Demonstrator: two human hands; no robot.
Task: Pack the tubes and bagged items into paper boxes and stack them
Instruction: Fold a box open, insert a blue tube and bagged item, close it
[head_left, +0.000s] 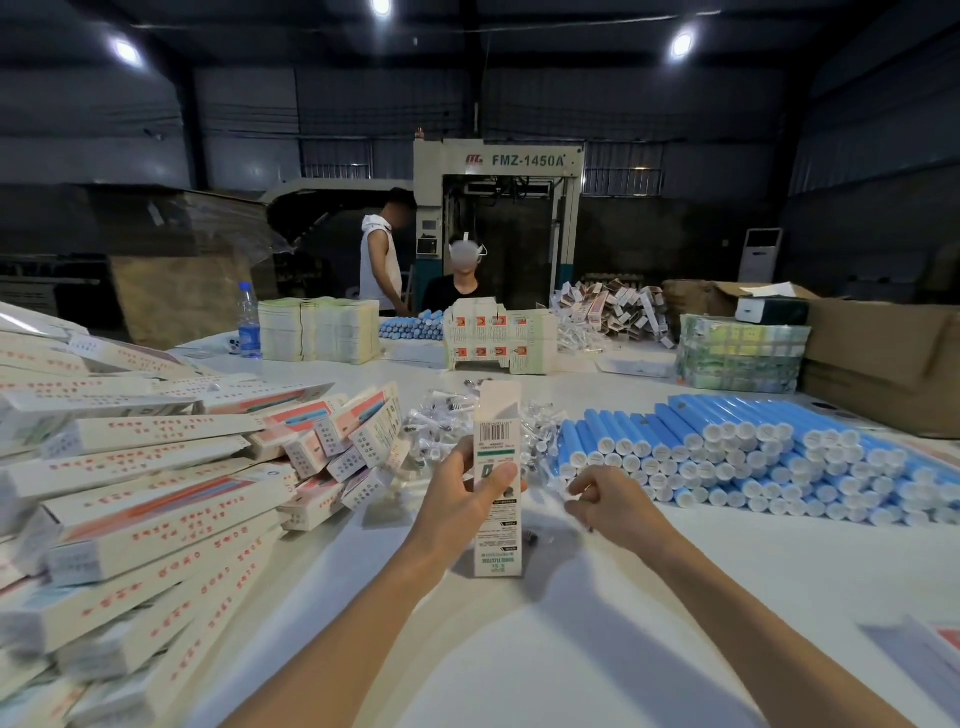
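The left hand (467, 501) gripped a box (497, 436) upright at the bench (571, 623); the right hand (610, 504) pinched a small bag (570, 492) near the blue tubes (753, 457).

On the table (597, 623), packed boxes (156, 493) lie heaped at left, tubes (753, 457) stacked at right, bagged items (447, 421) between them, flat cartons (319, 330) behind.

The left grip (464, 500) holds an upright paper box (497, 452); the right grip (607, 506) pinches a bagged item (571, 495) near blue tubes (753, 457).
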